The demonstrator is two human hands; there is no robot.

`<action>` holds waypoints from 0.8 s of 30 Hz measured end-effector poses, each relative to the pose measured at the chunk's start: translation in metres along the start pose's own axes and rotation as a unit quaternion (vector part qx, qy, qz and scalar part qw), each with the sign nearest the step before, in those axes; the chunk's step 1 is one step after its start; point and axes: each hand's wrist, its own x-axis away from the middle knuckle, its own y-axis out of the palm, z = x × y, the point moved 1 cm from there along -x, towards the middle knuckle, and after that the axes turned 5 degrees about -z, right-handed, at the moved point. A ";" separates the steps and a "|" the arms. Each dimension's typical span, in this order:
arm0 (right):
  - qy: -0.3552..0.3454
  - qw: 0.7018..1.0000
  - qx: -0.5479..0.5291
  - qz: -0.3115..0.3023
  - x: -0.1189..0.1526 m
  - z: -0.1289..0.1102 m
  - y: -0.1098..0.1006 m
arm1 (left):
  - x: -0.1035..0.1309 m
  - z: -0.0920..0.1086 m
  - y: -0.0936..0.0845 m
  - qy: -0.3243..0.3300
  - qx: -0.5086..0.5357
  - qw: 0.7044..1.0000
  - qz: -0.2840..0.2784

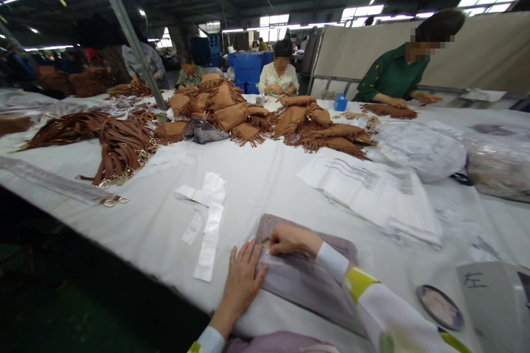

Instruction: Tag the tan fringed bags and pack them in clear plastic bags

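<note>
A flat grey-mauve piece [314, 287], partly under clear plastic, lies on the white-covered table at its near edge. My left hand [244, 273] rests with fingers spread at the piece's left edge. On its upper part sits my right hand [285, 239], fingers curled and pressed together; whatever they pinch is too small or hidden to make out. White paper-like strips [210, 231] lie to the left of my hands. Beyond my right hand is a stack of white printed plastic bags [372, 190].
Brown fringed bags [229, 113] are heaped across the table, with brown straps [120, 149] at left. A strap in plastic [53, 182] lies near the left edge. A round dark-rimmed object [439, 307] is at lower right. Several people work opposite, one in green [389, 77].
</note>
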 end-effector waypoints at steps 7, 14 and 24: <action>0.043 0.997 0.055 0.036 -0.005 -0.004 0.009 | -0.001 0.001 -0.001 0.027 -0.032 0.999 -0.002; 0.166 0.971 0.084 0.152 -0.006 0.003 0.013 | 0.000 0.000 0.002 0.035 -0.028 0.999 0.013; 0.410 0.815 0.042 0.409 0.138 0.084 0.026 | 0.005 -0.002 0.006 -0.006 0.055 0.998 0.033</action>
